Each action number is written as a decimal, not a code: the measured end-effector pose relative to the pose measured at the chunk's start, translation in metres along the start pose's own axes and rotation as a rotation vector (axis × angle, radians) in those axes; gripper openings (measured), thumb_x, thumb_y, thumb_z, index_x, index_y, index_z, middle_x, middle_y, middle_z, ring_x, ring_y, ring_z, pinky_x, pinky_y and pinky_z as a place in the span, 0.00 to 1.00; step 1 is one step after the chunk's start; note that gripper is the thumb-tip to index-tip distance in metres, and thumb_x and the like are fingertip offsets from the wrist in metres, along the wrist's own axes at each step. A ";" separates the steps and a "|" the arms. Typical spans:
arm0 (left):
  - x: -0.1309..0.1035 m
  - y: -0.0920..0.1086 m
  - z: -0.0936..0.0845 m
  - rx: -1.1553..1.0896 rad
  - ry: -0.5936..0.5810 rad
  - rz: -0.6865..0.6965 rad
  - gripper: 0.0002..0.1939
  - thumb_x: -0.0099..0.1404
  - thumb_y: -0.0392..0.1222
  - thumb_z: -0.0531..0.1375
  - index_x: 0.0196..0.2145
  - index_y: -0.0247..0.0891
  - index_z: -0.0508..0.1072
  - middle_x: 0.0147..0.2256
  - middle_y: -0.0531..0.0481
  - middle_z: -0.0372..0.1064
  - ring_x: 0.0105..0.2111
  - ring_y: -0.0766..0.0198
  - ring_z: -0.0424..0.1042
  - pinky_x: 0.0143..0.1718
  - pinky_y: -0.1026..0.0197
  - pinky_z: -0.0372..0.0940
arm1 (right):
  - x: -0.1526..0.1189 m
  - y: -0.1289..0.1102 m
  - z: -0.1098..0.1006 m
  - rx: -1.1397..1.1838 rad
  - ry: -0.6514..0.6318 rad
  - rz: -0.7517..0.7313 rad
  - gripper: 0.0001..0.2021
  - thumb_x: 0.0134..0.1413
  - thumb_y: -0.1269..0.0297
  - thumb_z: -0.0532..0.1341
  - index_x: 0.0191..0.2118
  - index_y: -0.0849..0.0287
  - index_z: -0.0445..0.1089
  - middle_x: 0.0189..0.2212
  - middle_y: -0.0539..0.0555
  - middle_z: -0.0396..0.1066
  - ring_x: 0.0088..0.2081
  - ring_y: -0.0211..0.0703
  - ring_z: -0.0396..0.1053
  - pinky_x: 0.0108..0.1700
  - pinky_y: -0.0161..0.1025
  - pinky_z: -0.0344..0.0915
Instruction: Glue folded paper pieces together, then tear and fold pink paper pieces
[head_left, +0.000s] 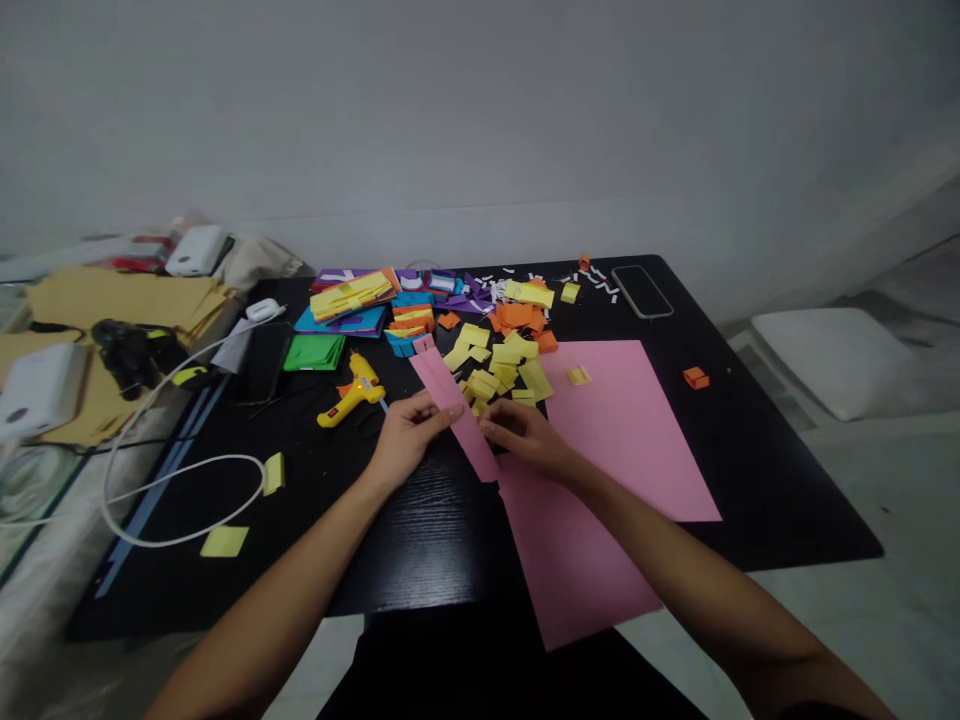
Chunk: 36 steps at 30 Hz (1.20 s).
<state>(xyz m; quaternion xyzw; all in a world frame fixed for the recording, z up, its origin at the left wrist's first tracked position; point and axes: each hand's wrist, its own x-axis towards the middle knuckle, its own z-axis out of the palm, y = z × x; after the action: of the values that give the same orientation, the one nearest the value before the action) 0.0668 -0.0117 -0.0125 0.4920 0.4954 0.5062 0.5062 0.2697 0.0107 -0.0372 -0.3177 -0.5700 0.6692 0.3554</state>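
Observation:
A narrow pink paper strip (459, 415) slants above the dark table, pinched between the thumb and fingers of my left hand (409, 430). Close to the strip's right edge, my right hand (525, 435) has its fingers curled together; what they hold, if anything, is too small to make out. Under my right forearm lie large pink sheets (622, 430), one reaching past the table's front edge. Just beyond my hands is a loose pile of yellow paper pieces (506, 360). A small folded yellow piece (578, 376) rests on the pink sheet.
A yellow glue gun (352, 390) lies left of my hands, near green paper (315, 352). Colored paper stacks (352, 297), orange pieces (517, 318) and white scraps line the back. A phone (642, 291) lies at back right. A white cable (187, 463) loops at left.

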 end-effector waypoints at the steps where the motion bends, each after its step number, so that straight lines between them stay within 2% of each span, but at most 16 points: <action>1: 0.000 0.000 -0.002 -0.001 0.021 0.004 0.20 0.57 0.53 0.74 0.24 0.34 0.77 0.18 0.58 0.58 0.19 0.74 0.51 0.21 0.66 0.46 | -0.001 0.000 0.001 -0.015 -0.043 -0.005 0.18 0.56 0.48 0.70 0.36 0.58 0.71 0.31 0.49 0.70 0.33 0.40 0.69 0.36 0.37 0.68; 4: 0.001 -0.002 -0.007 -0.084 0.013 -0.030 0.23 0.59 0.55 0.72 0.22 0.34 0.72 0.18 0.58 0.53 0.19 0.74 0.49 0.21 0.66 0.44 | -0.004 -0.001 0.003 -0.144 -0.071 -0.102 0.13 0.56 0.54 0.71 0.35 0.58 0.72 0.30 0.48 0.68 0.31 0.38 0.67 0.34 0.36 0.65; 8: 0.000 -0.001 -0.008 -0.314 -0.094 -0.116 0.27 0.58 0.57 0.72 0.20 0.35 0.66 0.17 0.61 0.48 0.17 0.75 0.47 0.20 0.68 0.44 | -0.004 -0.004 -0.001 -0.430 0.086 -0.385 0.06 0.58 0.65 0.69 0.31 0.57 0.75 0.32 0.51 0.69 0.33 0.40 0.69 0.36 0.38 0.65; 9: -0.001 0.000 -0.008 -0.345 -0.136 -0.136 0.28 0.58 0.57 0.72 0.19 0.35 0.66 0.16 0.61 0.48 0.17 0.76 0.48 0.19 0.69 0.45 | -0.004 -0.006 -0.002 -0.478 0.128 -0.454 0.03 0.59 0.67 0.68 0.33 0.56 0.77 0.34 0.52 0.71 0.35 0.41 0.71 0.38 0.39 0.67; 11: -0.003 0.001 -0.007 -0.366 -0.224 -0.178 0.29 0.61 0.59 0.70 0.19 0.34 0.66 0.15 0.59 0.51 0.14 0.76 0.50 0.17 0.70 0.45 | -0.004 -0.007 -0.005 -0.539 0.203 -0.557 0.05 0.59 0.71 0.66 0.35 0.54 0.79 0.37 0.53 0.72 0.39 0.43 0.73 0.43 0.41 0.70; 13: -0.005 0.002 -0.006 -0.360 -0.296 -0.226 0.30 0.63 0.62 0.68 0.20 0.33 0.68 0.14 0.56 0.57 0.12 0.75 0.54 0.14 0.70 0.47 | -0.003 -0.007 -0.007 -0.575 0.257 -0.594 0.07 0.59 0.72 0.66 0.35 0.52 0.80 0.40 0.54 0.73 0.43 0.44 0.74 0.49 0.44 0.71; 16: -0.007 0.001 -0.003 -0.368 -0.377 -0.299 0.28 0.61 0.64 0.68 0.29 0.31 0.77 0.19 0.49 0.71 0.14 0.69 0.67 0.14 0.69 0.58 | -0.002 -0.004 -0.009 -0.571 0.341 -0.543 0.07 0.58 0.71 0.68 0.36 0.50 0.82 0.47 0.56 0.74 0.52 0.49 0.74 0.55 0.48 0.70; 18: -0.008 -0.001 -0.001 -0.376 -0.421 -0.324 0.28 0.59 0.64 0.70 0.35 0.31 0.80 0.26 0.44 0.77 0.20 0.63 0.75 0.17 0.65 0.67 | -0.001 -0.002 -0.011 -0.512 0.394 -0.465 0.08 0.57 0.70 0.68 0.37 0.49 0.83 0.51 0.56 0.74 0.56 0.50 0.72 0.59 0.50 0.68; 20: -0.008 -0.004 0.000 -0.359 -0.428 -0.311 0.26 0.58 0.63 0.71 0.35 0.32 0.81 0.31 0.40 0.80 0.27 0.59 0.79 0.22 0.63 0.72 | 0.001 0.000 -0.012 -0.419 0.426 -0.380 0.08 0.57 0.69 0.67 0.38 0.48 0.83 0.54 0.55 0.74 0.58 0.51 0.72 0.61 0.50 0.67; 23: -0.007 -0.008 0.002 -0.276 -0.381 -0.259 0.24 0.61 0.60 0.70 0.33 0.32 0.82 0.34 0.39 0.81 0.31 0.58 0.79 0.28 0.62 0.74 | 0.002 0.000 -0.012 -0.251 0.396 -0.241 0.08 0.56 0.66 0.67 0.38 0.49 0.84 0.48 0.54 0.79 0.52 0.50 0.76 0.58 0.49 0.71; 26: -0.005 -0.009 0.003 -0.161 -0.329 -0.200 0.23 0.63 0.60 0.68 0.33 0.32 0.83 0.33 0.42 0.81 0.26 0.64 0.76 0.31 0.62 0.74 | 0.001 -0.004 -0.010 -0.146 0.368 -0.112 0.10 0.54 0.65 0.66 0.40 0.51 0.84 0.38 0.53 0.83 0.42 0.48 0.79 0.51 0.48 0.74; 28: -0.004 -0.007 0.003 -0.093 -0.321 -0.166 0.23 0.64 0.60 0.68 0.32 0.33 0.83 0.33 0.44 0.80 0.24 0.66 0.75 0.31 0.62 0.73 | -0.001 -0.008 -0.009 -0.101 0.375 -0.068 0.11 0.51 0.65 0.66 0.40 0.53 0.84 0.36 0.52 0.83 0.38 0.48 0.79 0.48 0.47 0.75; 32: -0.003 -0.003 0.003 0.020 -0.329 -0.117 0.23 0.64 0.60 0.67 0.30 0.34 0.82 0.30 0.47 0.78 0.25 0.65 0.74 0.30 0.62 0.72 | -0.005 -0.015 -0.007 0.042 0.283 -0.049 0.11 0.53 0.61 0.65 0.39 0.57 0.82 0.32 0.51 0.81 0.35 0.47 0.78 0.45 0.46 0.75; 34: -0.003 -0.004 0.004 0.077 -0.330 -0.090 0.23 0.65 0.60 0.66 0.27 0.35 0.81 0.28 0.48 0.76 0.26 0.64 0.74 0.30 0.62 0.71 | -0.005 -0.016 -0.005 0.040 0.248 -0.070 0.11 0.57 0.56 0.65 0.36 0.58 0.80 0.31 0.52 0.79 0.34 0.47 0.77 0.44 0.44 0.74; 36: -0.004 -0.005 0.005 0.136 -0.329 -0.060 0.24 0.66 0.59 0.64 0.25 0.35 0.80 0.27 0.48 0.75 0.27 0.64 0.73 0.30 0.63 0.70 | -0.004 -0.015 -0.002 -0.009 0.274 -0.093 0.14 0.57 0.51 0.67 0.32 0.58 0.77 0.29 0.52 0.77 0.33 0.46 0.76 0.41 0.42 0.73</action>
<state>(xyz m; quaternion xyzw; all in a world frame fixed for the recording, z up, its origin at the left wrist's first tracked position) 0.0715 -0.0157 -0.0178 0.5865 0.4535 0.3689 0.5606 0.2756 0.0095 -0.0222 -0.3808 -0.5334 0.5997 0.4591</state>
